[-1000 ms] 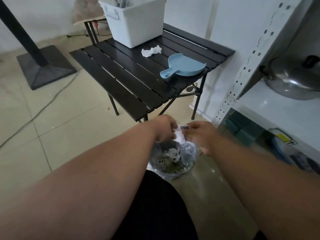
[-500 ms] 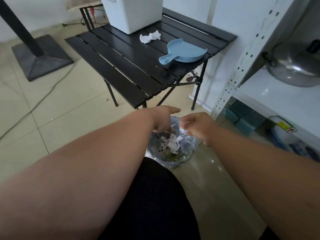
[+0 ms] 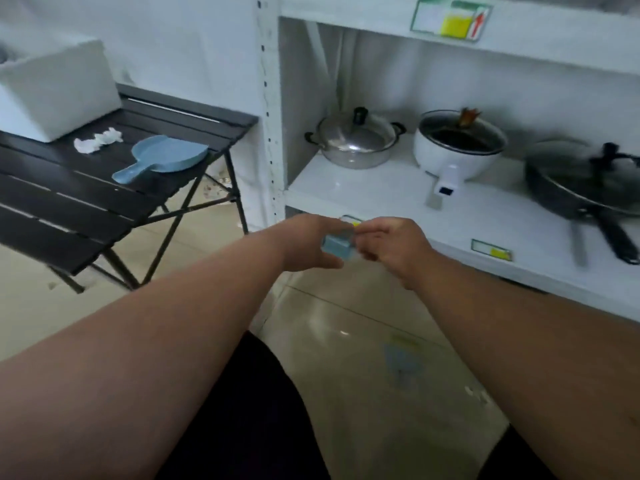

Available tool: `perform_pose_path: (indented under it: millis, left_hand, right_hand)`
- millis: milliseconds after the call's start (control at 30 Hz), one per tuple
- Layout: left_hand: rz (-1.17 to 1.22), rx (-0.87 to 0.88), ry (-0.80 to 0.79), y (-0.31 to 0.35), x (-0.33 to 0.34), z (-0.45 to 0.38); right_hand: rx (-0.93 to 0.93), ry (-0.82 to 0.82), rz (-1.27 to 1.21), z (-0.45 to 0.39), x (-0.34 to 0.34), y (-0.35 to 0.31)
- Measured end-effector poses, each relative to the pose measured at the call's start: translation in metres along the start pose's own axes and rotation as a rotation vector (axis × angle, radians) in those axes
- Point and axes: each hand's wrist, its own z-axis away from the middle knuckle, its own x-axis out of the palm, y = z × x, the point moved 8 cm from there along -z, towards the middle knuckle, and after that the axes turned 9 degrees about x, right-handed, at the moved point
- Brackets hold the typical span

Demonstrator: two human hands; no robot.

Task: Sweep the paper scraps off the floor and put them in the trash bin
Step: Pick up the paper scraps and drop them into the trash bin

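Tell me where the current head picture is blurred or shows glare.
Head view: motion blur smears both hands, left hand and right hand, and the black pan at the right edge; soft glare patches sit on the glossy floor; the blue dustpan on the table stays fairly sharp.

Both arms reach forward, left hand (image 3: 313,242) and right hand (image 3: 391,242) close together, fingers loosely curled.

dustpan (image 3: 166,156): light blue, lies flat on the black table, handle toward the near edge
paper scrap (image 3: 98,140): white, crumpled, just beside the dustpan
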Motion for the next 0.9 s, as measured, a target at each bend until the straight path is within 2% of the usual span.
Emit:
perform_pose_path:
  millis: [100, 233, 400, 567, 700, 833, 900]
  left_hand:
    - [-0.051, 0.119, -0.027, 0.076, 0.017, -0.034]
    - [0.058, 0.258, -0.044, 0.169, 0.056, -0.073]
    - [0.193, 0.307, -0.110, 0.223, 0.140, -0.119]
    - [0.142, 0.355, -0.313, 0.240, 0.243, -0.157]
    - [0.211, 0.316, -0.390, 0.235, 0.333, -0.191]
    - [0.205, 0.281, -0.446, 0.214, 0.419, -0.213]
    - [0.207, 0.233, -0.497, 0.199, 0.452, -0.222]
  right_hand:
    - [0.021, 0.184, -0.066, 0.026, -0.096, 0.021]
    - [0.075, 0.290, -0.079, 0.061, -0.195, 0.063]
    - [0.189, 0.424, -0.068, 0.076, -0.281, 0.150]
    - [0.409, 0.475, -0.077, 0.073, -0.324, 0.270]
    - [0.507, 0.463, -0.079, 0.053, -0.339, 0.362]
    - [0.594, 0.441, 0.083, 0.022, -0.345, 0.448]
    - [0.649, 0.440, 0.054, 0.006, -0.342, 0.485]
